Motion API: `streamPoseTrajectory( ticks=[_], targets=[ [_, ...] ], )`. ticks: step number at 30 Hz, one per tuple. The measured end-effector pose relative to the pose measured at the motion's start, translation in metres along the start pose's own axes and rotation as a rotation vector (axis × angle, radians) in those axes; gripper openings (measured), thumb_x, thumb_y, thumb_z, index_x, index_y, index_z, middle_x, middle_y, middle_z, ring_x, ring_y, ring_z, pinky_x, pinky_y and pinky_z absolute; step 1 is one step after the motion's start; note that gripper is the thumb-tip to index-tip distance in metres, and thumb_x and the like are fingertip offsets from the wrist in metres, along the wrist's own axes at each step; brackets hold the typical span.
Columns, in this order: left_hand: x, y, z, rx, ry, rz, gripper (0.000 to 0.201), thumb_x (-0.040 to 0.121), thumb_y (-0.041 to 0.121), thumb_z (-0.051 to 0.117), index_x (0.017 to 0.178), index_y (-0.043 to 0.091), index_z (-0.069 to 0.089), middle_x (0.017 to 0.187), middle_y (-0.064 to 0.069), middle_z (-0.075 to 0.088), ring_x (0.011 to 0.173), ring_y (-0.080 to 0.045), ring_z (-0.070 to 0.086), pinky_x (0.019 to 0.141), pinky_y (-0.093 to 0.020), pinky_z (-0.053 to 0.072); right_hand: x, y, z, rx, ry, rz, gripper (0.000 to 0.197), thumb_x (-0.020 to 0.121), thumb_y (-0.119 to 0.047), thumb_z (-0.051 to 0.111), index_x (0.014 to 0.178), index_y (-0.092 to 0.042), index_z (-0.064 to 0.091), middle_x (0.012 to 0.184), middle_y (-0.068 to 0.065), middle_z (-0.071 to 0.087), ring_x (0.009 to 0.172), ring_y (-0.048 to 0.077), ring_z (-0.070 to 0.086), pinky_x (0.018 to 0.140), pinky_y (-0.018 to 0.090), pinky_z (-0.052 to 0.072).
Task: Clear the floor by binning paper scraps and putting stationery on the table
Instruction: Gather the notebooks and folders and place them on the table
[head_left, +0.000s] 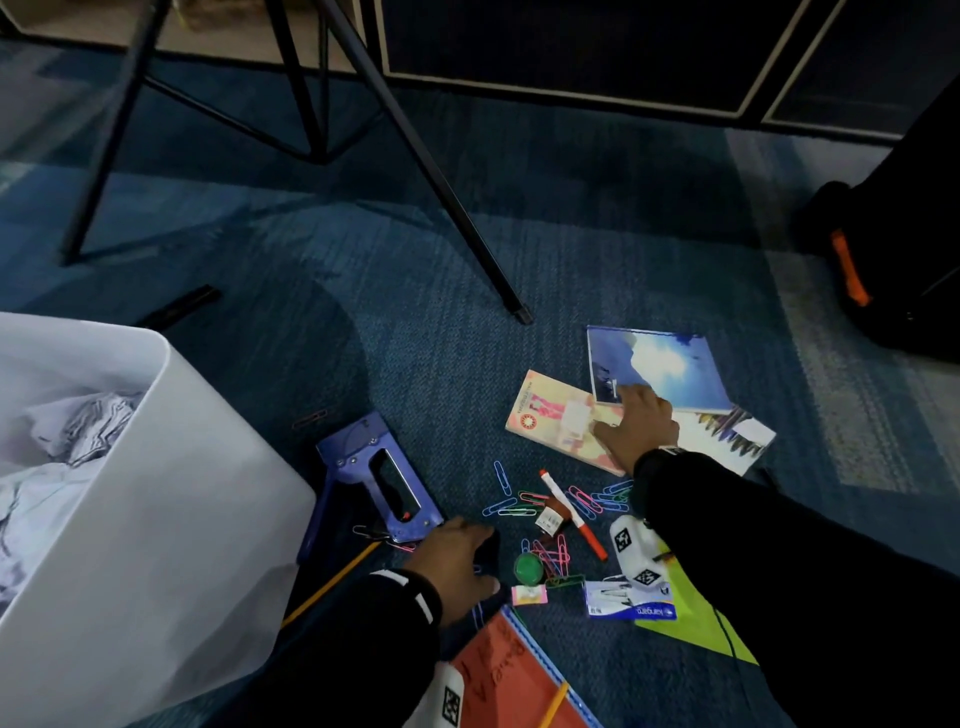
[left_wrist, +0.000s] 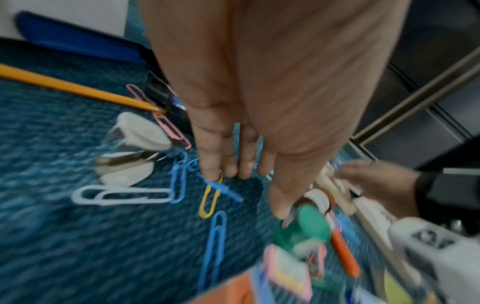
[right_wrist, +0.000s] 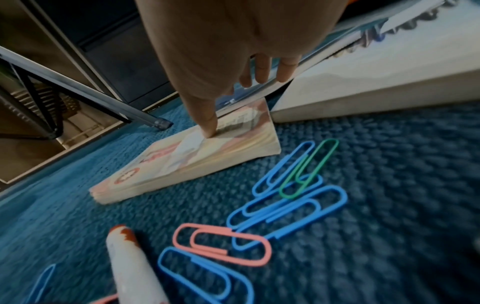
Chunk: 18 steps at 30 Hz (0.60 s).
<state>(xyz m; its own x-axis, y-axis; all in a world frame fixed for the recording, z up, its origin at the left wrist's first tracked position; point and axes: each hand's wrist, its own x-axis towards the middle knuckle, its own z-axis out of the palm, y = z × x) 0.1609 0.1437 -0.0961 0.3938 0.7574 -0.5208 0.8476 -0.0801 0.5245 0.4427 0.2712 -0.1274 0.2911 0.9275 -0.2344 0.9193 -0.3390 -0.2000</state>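
Note:
My left hand reaches down to the blue carpet beside a blue staple gun. Its straight fingertips touch loose coloured paper clips, and the thumb sits by a green-capped item. My right hand lies open on the books: its thumb presses a pink booklet and its fingers rest on a blue sky-cover book. A white marker with an orange cap lies among more clips. A white bin at the left holds crumpled paper.
A yellow pencil, a white staple remover, a staples box, an orange folder and a third book lie nearby. Black stand legs cross the floor ahead. A black bag stands at the right.

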Motion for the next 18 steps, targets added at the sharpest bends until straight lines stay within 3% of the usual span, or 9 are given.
streamPoseTrajectory(
  ticks=[3,6,11,15,18],
  targets=[
    [0.006,0.003,-0.008,-0.016,-0.048,-0.028,0.069,0.086,0.039,0.065,0.146,0.016,0.039,0.138,-0.011,0.048,0.125,-0.027,0.048,0.1,-0.03,0.042,0.003,-0.005,0.003,-0.012,-0.048,0.018,0.079,0.082,-0.049,0.062,0.148,-0.021,0.03,0.155,0.005,0.031,0.14,0.033,0.029,0.107,0.049,0.034],
    [0.01,0.009,-0.019,-0.063,-0.075,-0.057,0.063,0.088,0.037,0.065,0.143,0.015,0.043,0.133,-0.01,0.056,0.12,-0.026,0.055,0.097,-0.03,0.045,0.004,-0.006,0.0,-0.054,-0.052,0.035,0.079,0.082,-0.058,0.059,0.147,-0.023,0.032,0.151,0.003,0.037,0.137,0.032,0.035,0.104,0.051,0.035],
    [0.012,0.007,-0.023,-0.123,0.05,-0.036,0.054,0.09,0.036,0.062,0.14,0.02,0.049,0.134,-0.003,0.059,0.122,-0.019,0.055,0.094,-0.02,0.04,0.019,-0.014,-0.01,-0.17,-0.015,0.037,0.08,0.075,-0.079,0.049,0.132,-0.023,0.047,0.133,0.008,0.047,0.123,0.033,0.043,0.095,0.049,0.039],
    [0.003,0.001,-0.012,-0.1,0.1,-0.005,0.05,0.091,0.038,0.059,0.139,0.023,0.05,0.138,-0.001,0.053,0.125,-0.019,0.051,0.1,-0.021,0.039,0.022,-0.021,-0.003,-0.218,0.039,0.016,0.065,0.085,-0.067,0.048,0.126,-0.018,0.053,0.129,0.01,0.05,0.12,0.033,0.047,0.094,0.045,0.04],
    [0.001,-0.006,-0.005,-0.145,0.14,-0.028,0.045,0.092,0.036,0.058,0.135,0.023,0.054,0.133,0.002,0.056,0.12,-0.014,0.054,0.097,-0.02,0.04,0.021,-0.027,-0.007,-0.292,0.022,-0.092,0.041,0.096,-0.042,0.044,0.12,-0.012,0.057,0.122,0.013,0.061,0.111,0.035,0.058,0.091,0.043,0.046]
  ],
)
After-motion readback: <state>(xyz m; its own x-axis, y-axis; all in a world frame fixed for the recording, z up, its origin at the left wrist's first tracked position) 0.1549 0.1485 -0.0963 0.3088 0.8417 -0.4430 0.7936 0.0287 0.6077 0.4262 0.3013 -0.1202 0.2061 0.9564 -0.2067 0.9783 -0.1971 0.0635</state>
